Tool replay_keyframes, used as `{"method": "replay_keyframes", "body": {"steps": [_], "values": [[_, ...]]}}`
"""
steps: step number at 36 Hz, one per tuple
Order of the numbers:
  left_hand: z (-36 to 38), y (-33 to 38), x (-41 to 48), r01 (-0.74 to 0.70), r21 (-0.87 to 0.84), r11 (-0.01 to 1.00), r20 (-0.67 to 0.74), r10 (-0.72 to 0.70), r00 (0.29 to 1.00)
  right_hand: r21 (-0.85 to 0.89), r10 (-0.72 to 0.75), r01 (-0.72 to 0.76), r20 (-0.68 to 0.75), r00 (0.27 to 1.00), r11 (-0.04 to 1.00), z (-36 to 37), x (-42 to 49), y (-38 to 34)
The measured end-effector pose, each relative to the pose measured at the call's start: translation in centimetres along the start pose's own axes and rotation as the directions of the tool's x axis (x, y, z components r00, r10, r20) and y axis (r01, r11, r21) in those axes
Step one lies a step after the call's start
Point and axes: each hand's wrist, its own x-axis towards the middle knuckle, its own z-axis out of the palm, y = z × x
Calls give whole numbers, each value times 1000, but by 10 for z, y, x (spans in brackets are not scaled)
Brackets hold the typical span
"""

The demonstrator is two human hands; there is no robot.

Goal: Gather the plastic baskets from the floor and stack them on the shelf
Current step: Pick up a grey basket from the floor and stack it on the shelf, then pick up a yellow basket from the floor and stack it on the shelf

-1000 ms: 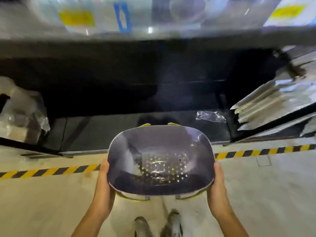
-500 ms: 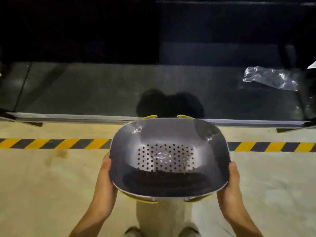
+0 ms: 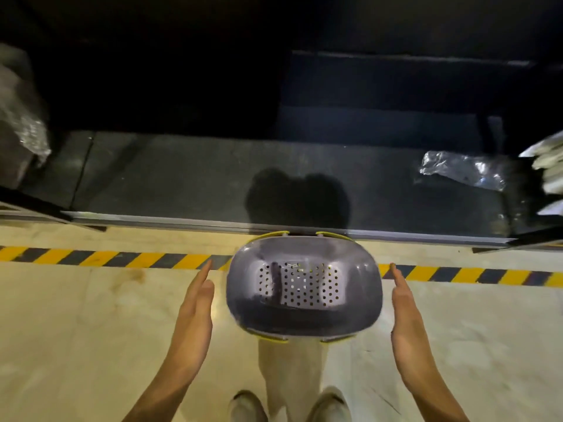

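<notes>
Basket: one grey-purple glossy plastic basket [image 3: 304,287], a rounded rectangle with smooth, shiny walls and a flat base pierced by a grid of small round holes.
Basket trim: yellow-green strips of rim, two at the far edge and two at the near edge.
Basket place: centre of the view, between the two hands, above the pale trouser legs [image 3: 292,367]; its far rim overlaps the shelf's metal lip in the picture. Whether it rests on anything cannot be told.
Left hand [image 3: 195,306]: flat, fingers straight and together, pointing far, palm turned towards the basket's left wall; a narrow gap of floor shows between them, so it holds nothing.
Right hand [image 3: 406,306]: the mirror of it, fingers straight, palm facing the basket's right wall, also apart from it and holding nothing.
Forearms: two, bare, angled in from the near corners.
Shelf: one low, dark, matt board [image 3: 182,178] with a pale metal front lip [image 3: 152,219], far of the basket.
On the shelf: one crumpled clear plastic film [image 3: 461,169] at the right; a rounded shadow [image 3: 297,199] at the centre.
Far left: one bundle wrapped in wrinkled clear film [image 3: 21,129], blurred.
Far right: a stack of whitish flat pieces [image 3: 548,166], blurred.
Floor: smooth pale concrete [image 3: 61,330], crossed by one yellow-and-black striped tape line [image 3: 106,258].
Shoes: two, light-coloured [image 3: 246,406], at the near edge.
</notes>
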Motion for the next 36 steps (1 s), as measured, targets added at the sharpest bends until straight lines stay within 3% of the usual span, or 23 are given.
{"method": "replay_keyframes", "body": {"steps": [5, 8, 12, 15, 18, 22, 26, 32, 36], "values": [[-89, 100, -81, -71, 205, 976, 35, 65, 997, -200, -242, 285, 213, 947, 937, -36, -91, -99], [-153, 162, -137, -169, 322, 931, 54, 161, 986, -353, -335, 471, 382, 861, 809, -52, -153, -182], [-242, 237, -211, -227, 465, 856, 51, 230, 972, -482, -392, 681, 571, 721, 551, -64, -237, -289], [-297, 286, -264, -289, 550, 784, 9, 340, 940, -498, -439, 823, 697, 568, 274, -64, -299, -364], [-342, 321, -318, -248, 646, 722, -80, 387, 919, -433, -452, 901, 798, 398, 30, -59, -363, -422], [-385, 347, -390, -138, 760, 635, -207, 439, 874, -267, -422, 929, 895, 141, -255, -45, -438, -472], [-421, 346, -450, 5, 773, 635, -360, 431, 827, -100, -372, 885, 924, -86, -454, -22, -501, -498], [-470, 318, -517, 235, 651, 722, -594, 291, 750, 76, -264, 778, 916, -302, -624, 21, -579, -506], [-501, 286, -550, 333, 564, 756, -697, 219, 683, 161, -183, 726, 910, -371, -668, 50, -633, -499]]}}
